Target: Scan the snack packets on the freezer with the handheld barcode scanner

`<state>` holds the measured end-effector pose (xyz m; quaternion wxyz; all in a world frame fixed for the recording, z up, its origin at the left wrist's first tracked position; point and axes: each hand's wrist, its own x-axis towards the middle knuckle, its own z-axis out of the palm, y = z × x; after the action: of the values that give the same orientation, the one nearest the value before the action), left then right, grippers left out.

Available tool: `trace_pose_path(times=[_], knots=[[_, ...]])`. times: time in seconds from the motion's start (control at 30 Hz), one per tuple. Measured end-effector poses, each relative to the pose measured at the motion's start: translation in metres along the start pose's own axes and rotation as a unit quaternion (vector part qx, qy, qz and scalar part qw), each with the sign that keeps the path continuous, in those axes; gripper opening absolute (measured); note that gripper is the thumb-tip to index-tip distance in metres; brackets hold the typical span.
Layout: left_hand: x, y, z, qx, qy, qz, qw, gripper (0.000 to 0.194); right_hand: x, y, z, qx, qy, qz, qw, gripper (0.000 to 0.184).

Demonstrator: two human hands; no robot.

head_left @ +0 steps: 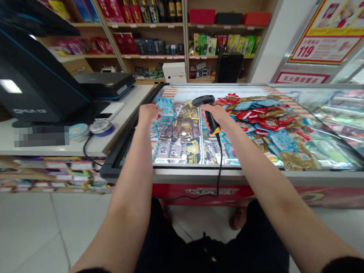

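Observation:
My left hand [147,113] grips a small light-blue packet [165,106], held up above the glass lid of a chest freezer [201,172]. My right hand [219,114] is closed round the handle of a black barcode scanner [205,103] with a yellow-trimmed grip; the scanner's head points left toward the packet. A black cable [219,163] hangs from the scanner over the freezer's front edge. A heap of red, blue and brown snack packets [268,124] lies on the glass lid just right of my right hand.
A white counter [7,140] to the left bears a black till screen [31,78], a white device [110,110] and round tape rolls [101,127]. Shelves of bottles and boxes [153,37] line the back wall. A poster [330,25] hangs at the right. Grey tiled floor below.

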<state>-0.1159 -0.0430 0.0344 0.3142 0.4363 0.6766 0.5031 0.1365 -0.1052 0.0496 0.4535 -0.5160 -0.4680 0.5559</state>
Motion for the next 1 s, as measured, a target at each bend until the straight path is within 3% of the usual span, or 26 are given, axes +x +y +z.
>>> trace_pose_path(times=[0.1, 0.2, 0.3, 0.43, 0.6, 0.83, 1.0], knots=[[-0.001, -0.014, -0.011, 0.069, 0.014, 0.013, 0.997, 0.015, 0.004, 0.008, 0.039, 0.008, -0.049, 0.015, 0.999, 0.02], [-0.007, -0.026, -0.02, 0.2, 0.078, 0.066, 0.975, 0.02, 0.007, 0.023, 0.06, 0.01, -0.077, 0.04, 0.996, 0.017], [-0.017, -0.028, -0.022, 0.276, 0.124, 0.108, 0.947, 0.03, 0.009, 0.034, 0.065, 0.012, -0.082, 0.057, 0.995, 0.017], [-0.028, -0.016, -0.005, 0.3, 0.091, 0.146, 0.938, 0.035, 0.004, 0.032, 0.055, 0.014, -0.067, 0.058, 0.996, 0.018], [-0.039, 0.006, 0.044, 0.286, -0.004, 0.192, 0.939, 0.031, -0.008, 0.018, 0.019, 0.008, 0.014, 0.046, 0.999, 0.02], [-0.072, 0.038, 0.132, 0.267, -0.154, 0.244, 0.92, 0.019, -0.026, 0.002, -0.072, 0.007, 0.115, -0.003, 0.993, 0.019], [-0.098, 0.048, 0.18, 0.339, -0.266, 0.229, 0.873, 0.043, -0.035, 0.0, -0.113, 0.03, 0.156, -0.025, 0.987, 0.015]])
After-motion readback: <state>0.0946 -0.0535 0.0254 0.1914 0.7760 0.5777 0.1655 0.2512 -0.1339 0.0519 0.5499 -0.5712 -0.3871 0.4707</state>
